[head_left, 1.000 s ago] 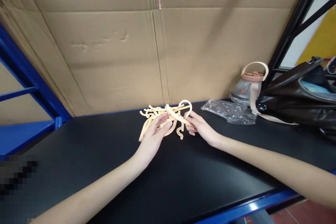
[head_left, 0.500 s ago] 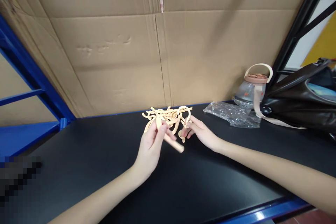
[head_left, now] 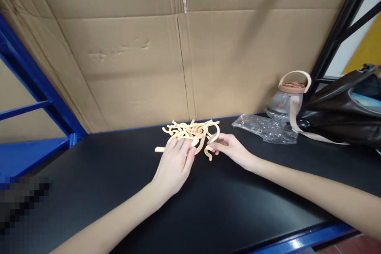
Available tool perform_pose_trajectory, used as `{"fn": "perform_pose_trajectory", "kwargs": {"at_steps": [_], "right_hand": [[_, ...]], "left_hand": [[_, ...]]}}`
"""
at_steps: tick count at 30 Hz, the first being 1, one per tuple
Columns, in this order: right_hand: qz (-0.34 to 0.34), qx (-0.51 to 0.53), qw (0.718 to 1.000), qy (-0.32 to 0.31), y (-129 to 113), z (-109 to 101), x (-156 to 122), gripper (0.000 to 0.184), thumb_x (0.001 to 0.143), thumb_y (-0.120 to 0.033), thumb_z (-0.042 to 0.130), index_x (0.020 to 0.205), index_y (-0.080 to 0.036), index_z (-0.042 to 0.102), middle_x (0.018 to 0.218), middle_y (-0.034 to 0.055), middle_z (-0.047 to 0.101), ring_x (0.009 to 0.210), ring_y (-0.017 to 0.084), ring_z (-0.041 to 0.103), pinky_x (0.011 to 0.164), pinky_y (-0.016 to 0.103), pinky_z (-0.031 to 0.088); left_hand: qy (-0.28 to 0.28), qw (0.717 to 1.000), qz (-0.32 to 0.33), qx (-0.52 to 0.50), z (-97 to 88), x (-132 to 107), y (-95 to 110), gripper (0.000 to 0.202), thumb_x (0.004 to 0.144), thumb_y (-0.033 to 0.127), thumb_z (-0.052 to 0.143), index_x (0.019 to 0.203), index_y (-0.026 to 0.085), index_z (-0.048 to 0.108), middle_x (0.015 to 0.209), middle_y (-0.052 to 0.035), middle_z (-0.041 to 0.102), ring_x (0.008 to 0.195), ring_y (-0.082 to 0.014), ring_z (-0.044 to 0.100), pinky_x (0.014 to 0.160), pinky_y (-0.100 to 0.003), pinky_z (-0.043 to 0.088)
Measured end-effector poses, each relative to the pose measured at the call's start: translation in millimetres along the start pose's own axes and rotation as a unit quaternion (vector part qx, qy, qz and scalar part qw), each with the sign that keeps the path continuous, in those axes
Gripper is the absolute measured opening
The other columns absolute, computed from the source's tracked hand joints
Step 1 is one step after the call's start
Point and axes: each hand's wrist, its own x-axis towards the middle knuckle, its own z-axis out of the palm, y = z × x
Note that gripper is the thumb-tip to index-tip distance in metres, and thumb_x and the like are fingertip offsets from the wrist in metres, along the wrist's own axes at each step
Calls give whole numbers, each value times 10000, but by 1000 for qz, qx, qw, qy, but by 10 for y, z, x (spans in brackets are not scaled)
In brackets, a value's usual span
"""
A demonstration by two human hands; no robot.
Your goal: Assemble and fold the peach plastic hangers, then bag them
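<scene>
My left hand point(head_left: 174, 162), back upward, is closed around a pale wooden stick point(head_left: 160, 149) at the front of a pile. One end pokes out to the left of the fingers, and the middle is hidden under them. My right hand point(head_left: 230, 150) pinches a curved wooden piece point(head_left: 218, 129), its arc rising above the fingertips. Between and behind both hands lies the heap of pale wooden pieces point(head_left: 186, 129), some straight and some bent. A small S-shaped piece point(head_left: 208, 154) shows just left of my right fingertips; whether it joins the curved piece I cannot tell.
The black tabletop point(head_left: 214, 210) has a blue front edge. To the right lie a crumpled clear plastic bag point(head_left: 264, 129), a strapped water bottle point(head_left: 285, 101) and a dark leather bag point(head_left: 336, 115). Cardboard point(head_left: 133, 67) stands along the back; a blue frame point(head_left: 44, 87) rises at left.
My left hand has turned palm down, swinging the stick from pointing right and toward me to lying leftward. My right hand keeps its curved piece, shifting slightly.
</scene>
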Motion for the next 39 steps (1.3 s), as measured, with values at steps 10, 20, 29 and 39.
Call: {"fn": "perform_pose_trajectory", "kwargs": {"at_steps": [10,20,29,39], "right_hand": [[-22,6,1000,-12,62,18,23,245,757,-390,707,821,-175,608,798,-1,603,673,115,566,603,250,470],[-177,-220,959,15,-83,74,-115,137,905,-317,553,883,-202,624,912,29,620,768,148,621,686,276,507],[-240,-246,939,24,-112,82,-134,110,909,-247,557,969,-213,643,873,24,628,789,159,627,731,290,504],[-274,-263,925,-4,-118,69,-157,26,863,-182,614,866,-199,595,900,38,635,837,164,611,753,295,485]], "left_hand": [[-47,997,61,30,181,-13,-52,214,975,188,335,910,172,539,852,-48,643,807,-228,570,746,-371,405],[-43,999,16,19,145,-49,-2,232,991,278,297,847,201,463,715,-11,601,597,-184,565,526,-277,380],[-35,998,25,-35,91,-40,43,245,987,217,263,848,199,464,795,-43,605,748,-209,561,638,-308,439],[-32,999,-3,-17,154,-77,29,254,998,263,294,939,205,534,858,-25,649,815,-192,597,648,-286,432]]}}
